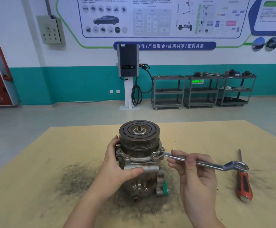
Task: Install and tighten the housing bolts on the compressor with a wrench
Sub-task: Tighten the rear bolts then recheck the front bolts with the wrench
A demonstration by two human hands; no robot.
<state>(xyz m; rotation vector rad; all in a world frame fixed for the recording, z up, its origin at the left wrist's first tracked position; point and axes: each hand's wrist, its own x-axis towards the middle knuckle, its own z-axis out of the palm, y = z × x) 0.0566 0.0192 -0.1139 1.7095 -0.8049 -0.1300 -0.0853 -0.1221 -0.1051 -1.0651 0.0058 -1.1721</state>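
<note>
Head view: the left hand (117, 165) is gripping the compressor (139, 155) body. The right hand (194, 171) is pinching the wrench (199, 162), whose open end is sitting on a housing bolt (162, 149).

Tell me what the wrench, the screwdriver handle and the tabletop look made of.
Wrench: bright polished steel, likely chromed; it glints. Screwdriver handle: glossy red plastic with black, possibly rubber, inserts. Tabletop: matte pale board, perhaps plywood or fibreboard; the grain is unclear.

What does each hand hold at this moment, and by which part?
The right hand pinches the wrench at mid-shaft, its head at a bolt. The left hand grips the compressor by the left side of its housing.
</note>
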